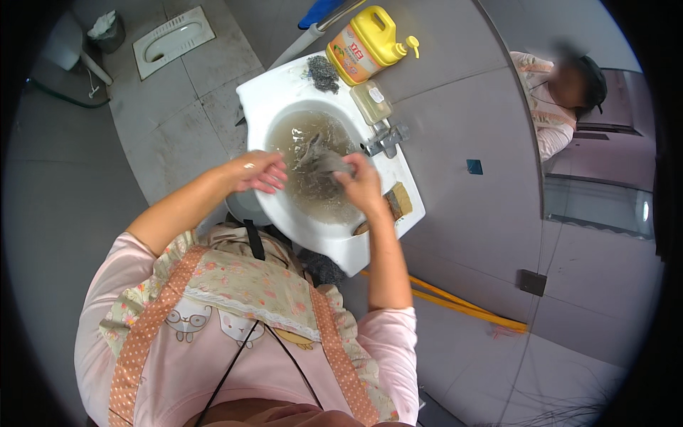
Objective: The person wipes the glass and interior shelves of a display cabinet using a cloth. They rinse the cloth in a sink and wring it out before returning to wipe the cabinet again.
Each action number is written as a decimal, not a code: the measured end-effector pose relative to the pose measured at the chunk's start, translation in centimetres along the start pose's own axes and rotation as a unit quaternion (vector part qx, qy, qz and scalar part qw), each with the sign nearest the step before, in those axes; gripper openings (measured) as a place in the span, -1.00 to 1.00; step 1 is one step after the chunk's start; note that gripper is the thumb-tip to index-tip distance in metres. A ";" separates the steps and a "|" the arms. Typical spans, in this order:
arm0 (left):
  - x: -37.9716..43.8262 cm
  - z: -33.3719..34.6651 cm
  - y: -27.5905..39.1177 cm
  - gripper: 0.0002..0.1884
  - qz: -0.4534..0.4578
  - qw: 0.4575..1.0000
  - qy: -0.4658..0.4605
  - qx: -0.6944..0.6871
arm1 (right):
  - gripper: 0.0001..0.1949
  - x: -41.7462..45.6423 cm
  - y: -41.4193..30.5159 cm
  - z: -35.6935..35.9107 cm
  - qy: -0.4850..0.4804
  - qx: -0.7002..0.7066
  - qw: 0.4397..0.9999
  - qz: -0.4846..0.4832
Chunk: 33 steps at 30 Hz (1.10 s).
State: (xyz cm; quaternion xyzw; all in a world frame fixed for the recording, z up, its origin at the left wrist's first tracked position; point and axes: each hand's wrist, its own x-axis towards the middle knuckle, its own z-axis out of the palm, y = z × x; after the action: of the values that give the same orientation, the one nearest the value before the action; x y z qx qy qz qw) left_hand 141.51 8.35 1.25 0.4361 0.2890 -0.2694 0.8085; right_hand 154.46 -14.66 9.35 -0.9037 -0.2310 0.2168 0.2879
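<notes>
A white ceramic washbasin (256, 128) holds murky brown water. My right hand (363, 181) grips the edge of a wet grey cloth (325, 163), which is blurred and trails into the water. At the basin's left rim, my left hand (261, 172) hovers with its fingers apart and nothing in it; wet suds show on its back. The metal faucet (387, 140) stands just beyond my right hand. Near my right wrist, a yellowish sponge-like block (402, 200) lies on the basin's ledge.
A yellow detergent jug with a pump (363, 48), a dark scouring pad (323, 74) and a soap box (372, 102) stand along the ledge. On the floor at upper left are a squat toilet (173, 42) and a waste bin (106, 33). A mirror (597, 160) hangs at right.
</notes>
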 end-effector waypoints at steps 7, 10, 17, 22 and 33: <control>2.0 9.0 -0.7 0.04 -0.148 0.958 -0.133 -0.208 | -0.74 -6.7 -11.1 -10.9 0.035 0.218 0.975 0.014; 1.6 11.6 1.8 0.01 -0.103 0.925 -0.222 -0.291 | -0.73 -9.2 -14.3 -12.2 0.042 0.208 0.977 0.006; 5.1 13.4 2.6 -0.65 -0.060 0.903 -0.100 -0.414 | -0.52 -8.2 -11.1 -11.3 0.118 0.293 0.948 -0.044; 0.5 13.5 4.3 -0.70 -0.023 0.918 -0.048 -0.392 | -0.26 -3.9 2.2 -6.4 0.181 0.453 0.873 0.004; -0.9 12.4 1.8 -0.38 0.048 0.912 -0.104 -0.393 | -0.35 1.3 1.3 7.1 -0.072 0.863 0.500 0.016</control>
State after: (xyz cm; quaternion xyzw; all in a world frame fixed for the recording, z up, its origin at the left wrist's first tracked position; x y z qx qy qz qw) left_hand 145.04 -1.26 8.49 0.0660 0.2640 -0.1386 0.9522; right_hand 152.20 -11.92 2.95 -0.1912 0.0652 0.3771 0.9039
